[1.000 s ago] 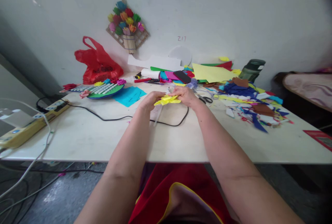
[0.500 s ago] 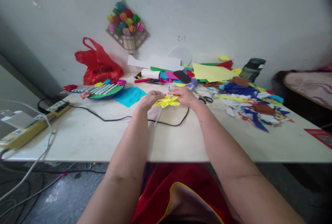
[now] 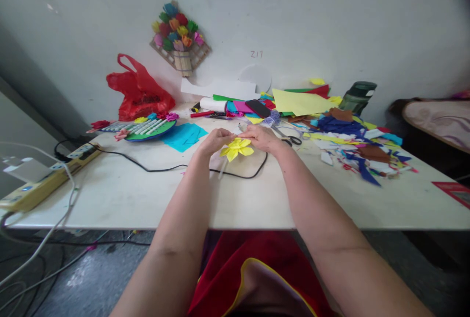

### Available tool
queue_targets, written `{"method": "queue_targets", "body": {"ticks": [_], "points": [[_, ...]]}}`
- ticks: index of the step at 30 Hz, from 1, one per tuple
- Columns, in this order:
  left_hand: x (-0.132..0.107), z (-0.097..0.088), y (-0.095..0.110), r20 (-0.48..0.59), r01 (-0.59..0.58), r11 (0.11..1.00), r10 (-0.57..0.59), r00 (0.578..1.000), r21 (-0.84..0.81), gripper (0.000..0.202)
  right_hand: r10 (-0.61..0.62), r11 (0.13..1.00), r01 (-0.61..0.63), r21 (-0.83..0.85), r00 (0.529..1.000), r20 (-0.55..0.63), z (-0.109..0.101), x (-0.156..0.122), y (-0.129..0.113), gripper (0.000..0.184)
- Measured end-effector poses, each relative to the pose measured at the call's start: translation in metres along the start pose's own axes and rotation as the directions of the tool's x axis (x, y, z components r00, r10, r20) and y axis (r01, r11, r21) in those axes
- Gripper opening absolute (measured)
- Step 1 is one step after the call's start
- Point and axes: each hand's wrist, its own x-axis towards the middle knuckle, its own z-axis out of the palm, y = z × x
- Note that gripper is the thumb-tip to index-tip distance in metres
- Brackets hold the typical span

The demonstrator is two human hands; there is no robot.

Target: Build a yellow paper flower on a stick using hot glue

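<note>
Between my hands is a yellow paper flower (image 3: 237, 148) with pointed petals, held just above the table near its middle. My left hand (image 3: 217, 141) is closed at the flower's far left edge, fingers pinched together. On the far right edge, my right hand (image 3: 261, 138) grips the petals, its fingertips partly hidden behind them. Below the flower a pale glue stick or thin white rod (image 3: 222, 166) lies on the table beside the black cable. Scissors (image 3: 293, 140) rest just right of my right hand.
A black cable (image 3: 147, 169) runs from a power strip (image 3: 47, 180) at left. Cyan paper (image 3: 185, 136) and a green board with rolled-paper sticks (image 3: 149, 136) lie left. Paper scraps (image 3: 367, 153) and a bottle (image 3: 358, 98) are at right. A red bag (image 3: 137, 94) stands behind.
The yellow flower has tilted so its petals and centre face me more. Both hands have stayed at its edges with only slight movement.
</note>
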Motion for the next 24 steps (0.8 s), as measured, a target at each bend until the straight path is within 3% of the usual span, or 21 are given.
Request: {"method": "queue_targets", "body": {"ticks": [9, 18, 24], "points": [[0.0, 0.003, 0.001, -0.037, -0.06, 0.99, 0.066, 0.997, 0.131, 0.035, 0.045, 0.998, -0.048, -0.043, 0.996, -0.072, -0.002, 0.0, -0.009, 0.028], [-0.001, 0.008, 0.01, 0.0, -0.23, 0.942, 0.238, 0.971, 0.243, 0.029, 0.062, 0.994, -0.066, -0.083, 0.997, -0.049, 0.0, 0.001, -0.012, 0.027], [-0.004, 0.007, 0.013, 0.031, -0.228, 0.948, 0.227, 0.973, 0.221, 0.031, 0.065, 0.991, -0.073, -0.108, 0.995, -0.073, 0.001, 0.002, -0.014, 0.026]]}}
